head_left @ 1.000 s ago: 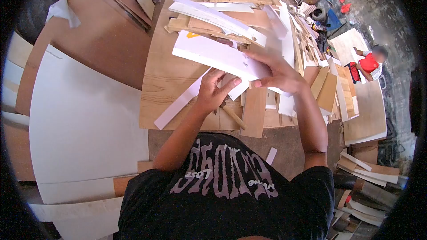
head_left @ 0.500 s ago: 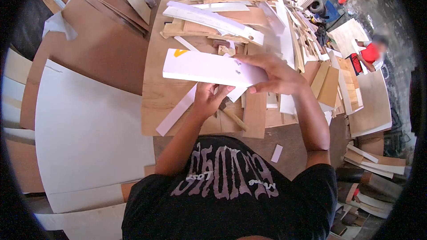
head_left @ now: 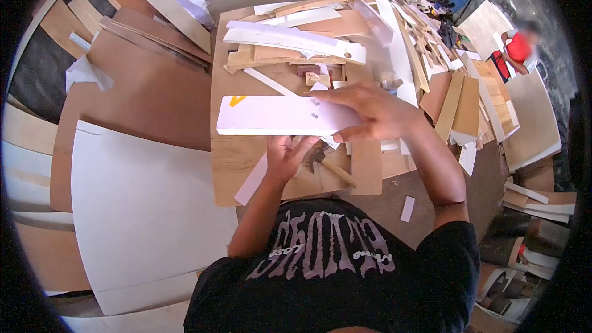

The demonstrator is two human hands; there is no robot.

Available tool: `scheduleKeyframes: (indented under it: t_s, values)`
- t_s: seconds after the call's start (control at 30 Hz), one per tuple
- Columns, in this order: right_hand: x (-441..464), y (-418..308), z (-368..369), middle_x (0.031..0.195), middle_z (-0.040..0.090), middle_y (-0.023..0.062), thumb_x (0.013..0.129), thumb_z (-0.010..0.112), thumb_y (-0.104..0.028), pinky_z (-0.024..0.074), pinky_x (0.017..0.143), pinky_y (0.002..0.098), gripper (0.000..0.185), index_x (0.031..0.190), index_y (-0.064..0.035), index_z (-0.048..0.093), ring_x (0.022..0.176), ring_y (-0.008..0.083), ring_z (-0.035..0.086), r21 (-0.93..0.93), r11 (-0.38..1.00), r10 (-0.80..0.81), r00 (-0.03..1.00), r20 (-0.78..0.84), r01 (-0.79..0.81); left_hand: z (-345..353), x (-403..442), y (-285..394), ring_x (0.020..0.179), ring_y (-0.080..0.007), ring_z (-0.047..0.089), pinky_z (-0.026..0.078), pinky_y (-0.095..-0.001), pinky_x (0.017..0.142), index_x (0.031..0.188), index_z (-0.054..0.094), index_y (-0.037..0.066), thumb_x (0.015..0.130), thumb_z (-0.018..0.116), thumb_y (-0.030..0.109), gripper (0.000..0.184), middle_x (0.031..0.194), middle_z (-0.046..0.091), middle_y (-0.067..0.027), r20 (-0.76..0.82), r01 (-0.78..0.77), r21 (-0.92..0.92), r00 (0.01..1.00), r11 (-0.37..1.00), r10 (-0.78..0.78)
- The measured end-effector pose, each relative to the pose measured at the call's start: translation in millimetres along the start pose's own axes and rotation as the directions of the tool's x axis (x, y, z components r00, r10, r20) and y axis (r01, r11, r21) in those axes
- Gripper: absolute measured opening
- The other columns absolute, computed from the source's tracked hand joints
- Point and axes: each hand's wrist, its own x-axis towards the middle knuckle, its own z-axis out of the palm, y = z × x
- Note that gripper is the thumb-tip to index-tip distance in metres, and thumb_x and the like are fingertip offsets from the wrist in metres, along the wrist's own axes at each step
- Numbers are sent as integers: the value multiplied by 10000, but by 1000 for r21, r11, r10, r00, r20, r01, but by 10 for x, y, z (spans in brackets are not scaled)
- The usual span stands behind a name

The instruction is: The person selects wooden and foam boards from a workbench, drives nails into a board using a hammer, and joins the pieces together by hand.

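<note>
A white board (head_left: pixel 271 115) with an orange V-shaped mark at its left end is held up over the worktable. Two small metal fasteners, screws or nails, show on its face near the right side. My right hand (head_left: pixel 376 111) grips the right end, fingers over the top edge and thumb at the lower edge. From below, my left hand (head_left: pixel 287 155) holds the lower edge, its fingers partly hidden behind the board. Under the board on the table lies a hammer (head_left: pixel 336 171) with a wooden handle, beside a narrow white strip (head_left: pixel 253 180).
The wooden worktable (head_left: pixel 225 160) carries a stack of white and brown offcuts (head_left: pixel 296 43) at the back. Large panels (head_left: pixel 142 209) lean at the left. More scrap wood (head_left: pixel 456 108) lies to the right, where a person in red (head_left: pixel 521 49) sits. A small white piece (head_left: pixel 407 208) lies on the floor.
The view has shifted, so the table sits lower and farther right. Both hands still hold the board, which now appears more level and slightly lower left in the view.
</note>
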Motion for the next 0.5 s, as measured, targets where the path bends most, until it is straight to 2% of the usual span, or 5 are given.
scheduleKeyframes:
  t_s: [0.07, 0.2, 0.27, 0.37, 0.5]
  values:
    - [21, -35, -15, 1440, 603, 157, 823, 779, -486, 339, 1161, 471, 864, 1556, -165, 453, 1319, 348, 545, 22, 997, 69, 997, 47, -70, -32, 8, -56, 1033, -194, 657, 502, -347, 935, 1112, 705, -36, 887, 782, 57, 256, 1119, 706, -115, 2, -45, 101, 999, 994, 45]
    - [49, -63, -19, 1444, 600, 153, 827, 776, -486, 341, 1164, 463, 846, 1554, -190, 459, 1310, 353, 552, 13, 999, 50, 998, 47, -51, -70, -21, -97, 964, -179, 673, 526, -340, 876, 1083, 713, -42, 881, 788, 54, 235, 1093, 714, -108, -16, -11, 130, 1000, 991, 13]
    - [50, -85, -6, 1449, 594, 163, 817, 782, -482, 355, 1148, 465, 867, 1556, -171, 453, 1305, 360, 556, 1, 999, 50, 998, 27, -50, -83, -41, -99, 1043, -178, 653, 528, -343, 921, 1180, 666, -10, 900, 764, 54, 304, 1146, 701, -87, -3, 76, 68, 997, 995, -76]
    - [69, -89, 2, 1432, 602, 178, 802, 792, -467, 371, 1127, 470, 893, 1560, -150, 441, 1291, 367, 564, 51, 998, 42, 999, 26, -43, -59, -39, -156, 1035, -169, 657, 539, -333, 900, 1211, 644, -16, 904, 758, 47, 333, 1146, 701, -88, -41, 55, -78, 997, 995, -58]
    - [100, -124, -15, 1418, 609, 185, 805, 792, -455, 377, 1115, 476, 899, 1564, -136, 431, 1277, 372, 569, 57, 997, 52, 998, 44, -55, -52, -19, -194, 988, -188, 677, 558, -347, 882, 1135, 665, -48, 881, 757, -22, 271, 1108, 693, -112, -56, 66, -218, 995, 974, -80]
